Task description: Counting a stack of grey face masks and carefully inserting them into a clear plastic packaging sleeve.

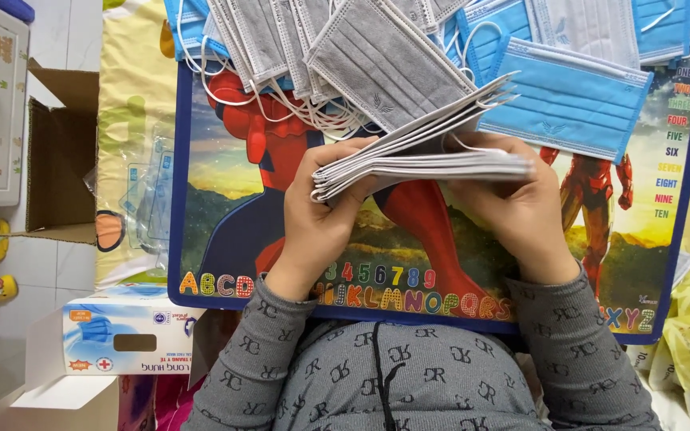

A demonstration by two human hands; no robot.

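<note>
over the lap board: both hands held one stack
left hand point(321, 211): clamped stack of grey masks point(421, 160) at its left end
right hand point(521, 207): gripped stack's right end
board point(201, 239): colourful, under hands
far edge: loose grey masks point(281, 40), blue masks point(569, 96)

A board point(441, 263) is lying across the middle of the frame, over the person's lap. Loose masks point(457, 48) are lying heaped along its upper edge. Both hands are sitting at frame centre above the board, the left hand point(321, 215) to the left and the right hand point(521, 207) to the right, with a stack point(417, 156) between them. A box point(125, 335) is lying at lower left, and a carton point(57, 160) is standing at upper left, beside the board.
</note>
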